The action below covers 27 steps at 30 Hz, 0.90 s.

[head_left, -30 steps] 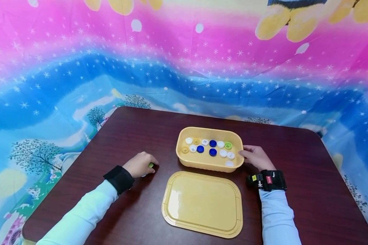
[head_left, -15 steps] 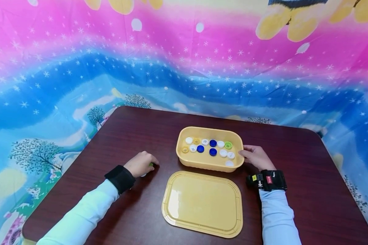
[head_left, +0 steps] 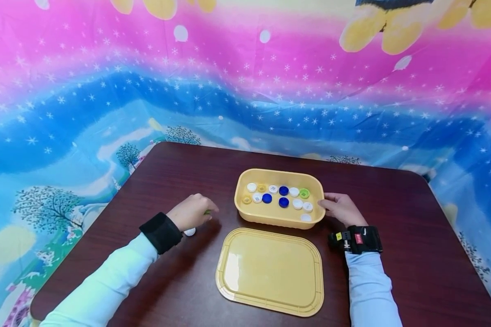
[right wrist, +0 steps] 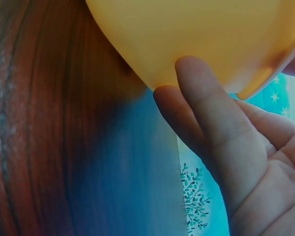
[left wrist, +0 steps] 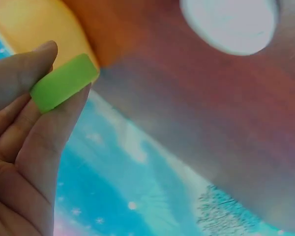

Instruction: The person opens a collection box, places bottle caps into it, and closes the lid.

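Note:
Between thumb and finger my left hand [head_left: 193,211] pinches a green bottle cap [left wrist: 65,82], raised over the table to the left of the yellow plastic box [head_left: 270,220]. Only a sliver of that cap shows in the head view. A white bottle cap [head_left: 190,231] lies on the table below the left wrist. At the box's right end, my right hand [head_left: 344,210] grips the wall, thumb at the rim and fingers [right wrist: 199,78] against the outside. Inside the box, several white, blue, yellow and green caps, such as a blue cap [head_left: 283,202], lie flat in rough rows.
A flat yellow lid [head_left: 274,272] lies on the dark wooden table [head_left: 180,168], just in front of the box. Behind the table hangs a colourful printed cloth [head_left: 245,91]. Black bands [head_left: 161,232] circle both wrists.
My left hand has lifted off the table with the green cap and shifted slightly right and away, uncovering more of the white cap. The right hand and box keep their place.

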### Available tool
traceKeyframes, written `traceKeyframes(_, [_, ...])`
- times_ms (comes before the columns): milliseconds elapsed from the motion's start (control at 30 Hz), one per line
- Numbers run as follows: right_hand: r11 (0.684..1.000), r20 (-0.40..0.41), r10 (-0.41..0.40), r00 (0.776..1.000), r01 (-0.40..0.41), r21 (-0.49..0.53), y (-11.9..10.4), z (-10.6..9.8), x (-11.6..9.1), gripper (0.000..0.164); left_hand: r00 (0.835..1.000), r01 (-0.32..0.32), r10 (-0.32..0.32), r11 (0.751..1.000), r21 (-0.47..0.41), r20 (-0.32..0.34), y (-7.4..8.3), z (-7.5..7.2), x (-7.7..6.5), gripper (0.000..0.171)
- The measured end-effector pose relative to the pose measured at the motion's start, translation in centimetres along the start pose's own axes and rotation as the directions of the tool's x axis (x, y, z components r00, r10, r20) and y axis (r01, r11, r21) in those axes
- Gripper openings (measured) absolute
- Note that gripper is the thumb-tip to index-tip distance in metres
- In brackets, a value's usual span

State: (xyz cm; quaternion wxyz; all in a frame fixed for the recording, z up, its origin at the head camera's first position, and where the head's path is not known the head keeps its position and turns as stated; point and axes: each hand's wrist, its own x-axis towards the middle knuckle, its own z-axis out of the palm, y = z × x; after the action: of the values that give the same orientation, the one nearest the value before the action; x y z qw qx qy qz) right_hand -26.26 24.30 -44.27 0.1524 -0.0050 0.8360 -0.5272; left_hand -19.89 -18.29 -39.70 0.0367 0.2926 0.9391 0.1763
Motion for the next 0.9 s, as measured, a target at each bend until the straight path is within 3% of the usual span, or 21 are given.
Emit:
traceKeyframes(267, [1.000,0.002,-0.006,1.000,0.006,-0.008,0.1,-0.1,-0.1,0.057,0.984,-0.167,0.168,0.986,0.021,-0.054,2.2,-2.9,1.1,0.024])
traceKeyframes(467, [1.000,0.000,-0.022,1.000,0.022,-0.011,0.2,-0.2,0.0,0.056,0.968,-0.241,0.244,0.969,0.060,-0.059,4.1,-4.7,3.5,0.025])
traceKeyframes(700, [1.000,0.000,-0.029,1.000,0.029,-0.006,0.3,-0.4,0.0,0.053,0.937,-0.348,0.349,0.933,0.090,0.010,6.9,-5.1,7.4,0.022])
traceKeyframes(900, [0.999,-0.002,-0.034,0.999,0.034,-0.010,0.3,-0.3,0.0,0.052,0.918,-0.390,0.379,0.917,0.086,0.119,9.3,-4.5,11.2,0.021])
